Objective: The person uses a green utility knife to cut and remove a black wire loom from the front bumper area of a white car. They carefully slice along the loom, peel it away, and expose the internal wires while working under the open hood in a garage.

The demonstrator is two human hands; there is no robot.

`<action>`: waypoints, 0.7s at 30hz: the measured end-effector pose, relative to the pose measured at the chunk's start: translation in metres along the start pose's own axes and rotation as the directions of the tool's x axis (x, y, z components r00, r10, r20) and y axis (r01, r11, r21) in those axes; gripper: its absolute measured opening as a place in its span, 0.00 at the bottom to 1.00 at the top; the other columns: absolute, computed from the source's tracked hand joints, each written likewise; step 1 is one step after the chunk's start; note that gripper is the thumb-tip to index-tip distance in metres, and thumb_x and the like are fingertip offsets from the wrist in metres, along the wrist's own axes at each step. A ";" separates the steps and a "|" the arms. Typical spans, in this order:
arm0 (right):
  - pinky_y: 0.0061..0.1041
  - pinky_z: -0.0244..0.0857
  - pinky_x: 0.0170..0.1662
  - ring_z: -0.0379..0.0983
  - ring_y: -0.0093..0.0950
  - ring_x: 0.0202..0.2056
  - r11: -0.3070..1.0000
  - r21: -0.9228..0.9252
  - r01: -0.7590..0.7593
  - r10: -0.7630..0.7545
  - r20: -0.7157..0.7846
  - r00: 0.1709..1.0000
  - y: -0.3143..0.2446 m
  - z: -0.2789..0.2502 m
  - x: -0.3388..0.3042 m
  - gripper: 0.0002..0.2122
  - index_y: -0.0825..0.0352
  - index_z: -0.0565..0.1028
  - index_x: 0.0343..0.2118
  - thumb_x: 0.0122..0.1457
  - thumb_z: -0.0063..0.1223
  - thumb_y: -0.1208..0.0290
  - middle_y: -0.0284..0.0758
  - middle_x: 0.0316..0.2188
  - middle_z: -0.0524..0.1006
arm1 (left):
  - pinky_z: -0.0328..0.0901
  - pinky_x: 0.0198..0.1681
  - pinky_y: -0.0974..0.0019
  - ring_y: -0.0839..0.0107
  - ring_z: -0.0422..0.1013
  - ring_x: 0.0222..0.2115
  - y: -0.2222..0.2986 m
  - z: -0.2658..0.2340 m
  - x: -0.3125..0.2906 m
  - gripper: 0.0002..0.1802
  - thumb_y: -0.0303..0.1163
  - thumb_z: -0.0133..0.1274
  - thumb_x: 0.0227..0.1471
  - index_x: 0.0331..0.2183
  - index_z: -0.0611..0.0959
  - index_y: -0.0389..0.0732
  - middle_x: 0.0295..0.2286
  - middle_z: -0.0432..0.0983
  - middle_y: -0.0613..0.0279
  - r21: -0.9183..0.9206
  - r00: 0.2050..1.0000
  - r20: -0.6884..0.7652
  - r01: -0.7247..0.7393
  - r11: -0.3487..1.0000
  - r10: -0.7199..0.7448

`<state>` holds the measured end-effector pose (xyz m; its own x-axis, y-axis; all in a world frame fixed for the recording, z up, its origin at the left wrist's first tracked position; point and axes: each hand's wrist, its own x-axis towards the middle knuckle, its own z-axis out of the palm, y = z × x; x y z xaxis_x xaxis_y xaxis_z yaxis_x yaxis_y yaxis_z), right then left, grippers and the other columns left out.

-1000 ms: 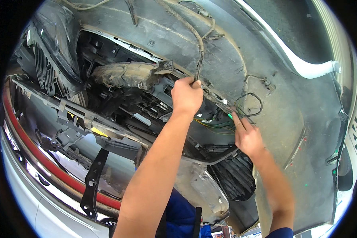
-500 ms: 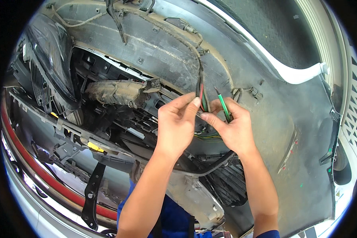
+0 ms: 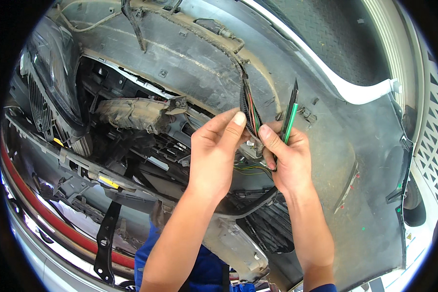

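Observation:
A wiring harness point(image 3: 244, 80) hangs down from the upper middle, with its black corrugated sleeve split open. Red, green and dark wires show in the split. My left hand point(image 3: 213, 151) pinches the sleeve between thumb and fingers. Close beside it, my right hand point(image 3: 293, 160) presses the harness with its thumb. A green and black utility knife point(image 3: 290, 114) is also gripped in my right hand, its dark pointed blade standing up away from the wires. Below my fingers, thin yellow and green wires point(image 3: 250, 168) run toward the right; their ends are hidden.
A dusty grey bumper cover point(image 3: 321, 204) spreads beneath the harness and to the right. At the left lie a headlight point(image 3: 53, 73) and a dirty air duct point(image 3: 136, 114). A black perforated bracket point(image 3: 106, 243) and a red bar point(image 3: 48, 209) are at lower left.
The utility knife has swung more upright in my right hand, showing more blade. The sleeve is spread wider, baring more wires, and the view has shifted slightly.

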<state>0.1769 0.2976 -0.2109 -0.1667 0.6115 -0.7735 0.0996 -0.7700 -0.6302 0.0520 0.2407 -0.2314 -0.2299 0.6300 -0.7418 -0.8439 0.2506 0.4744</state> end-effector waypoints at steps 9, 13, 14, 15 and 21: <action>0.17 0.51 0.20 0.60 0.11 0.19 0.999 0.030 0.041 -0.037 -0.129 0.991 -0.004 0.008 -0.015 0.08 0.73 0.82 0.36 0.65 0.60 0.71 0.24 0.21 0.74 | 0.70 0.36 0.75 0.81 0.73 0.32 -0.004 0.004 -0.012 0.13 0.31 0.65 0.57 0.38 0.82 0.31 0.31 0.78 0.64 0.363 0.995 0.055 -0.096 0.927 0.082; 0.17 0.66 0.31 0.72 0.16 0.27 0.983 -0.114 0.146 -0.161 -0.140 0.977 -0.002 0.019 -0.023 0.07 0.75 0.81 0.38 0.65 0.58 0.75 0.31 0.27 0.80 | 0.65 0.27 0.77 0.85 0.69 0.26 0.006 0.006 -0.015 0.13 0.32 0.64 0.58 0.32 0.81 0.31 0.25 0.76 0.67 0.461 0.998 0.006 -0.058 0.885 0.062; 0.17 0.67 0.33 0.73 0.17 0.29 0.984 -0.122 0.132 -0.148 -0.137 0.979 -0.001 0.022 -0.025 0.07 0.76 0.81 0.38 0.65 0.58 0.75 0.32 0.28 0.81 | 0.64 0.26 0.77 0.86 0.68 0.25 0.008 0.006 -0.015 0.13 0.32 0.64 0.58 0.31 0.81 0.31 0.23 0.76 0.68 0.462 0.998 0.006 -0.054 0.885 0.057; 0.18 0.67 0.33 0.72 0.17 0.29 0.985 -0.112 0.131 -0.148 -0.153 0.977 0.000 0.024 -0.026 0.06 0.75 0.80 0.39 0.65 0.57 0.76 0.31 0.27 0.80 | 0.60 0.22 0.76 0.88 0.64 0.22 0.008 0.006 -0.011 0.16 0.34 0.64 0.58 0.28 0.81 0.31 0.20 0.73 0.71 0.493 0.996 -0.009 -0.068 0.867 0.083; 0.18 0.61 0.28 0.66 0.13 0.24 0.992 -0.010 0.123 -0.121 -0.275 0.954 0.007 0.029 -0.028 0.07 0.69 0.71 0.40 0.63 0.56 0.82 0.26 0.24 0.73 | 0.64 0.22 0.67 0.65 0.71 0.18 0.009 -0.001 -0.013 0.12 0.28 0.57 0.61 0.28 0.79 0.30 0.20 0.72 0.50 0.762 0.987 0.125 -0.158 0.628 0.096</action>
<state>0.1542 0.2696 -0.1920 0.0984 0.7267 -0.6798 0.0877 -0.6868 -0.7215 0.0466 0.2340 -0.2183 -0.2480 0.7380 -0.6276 -0.1245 0.6182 0.7761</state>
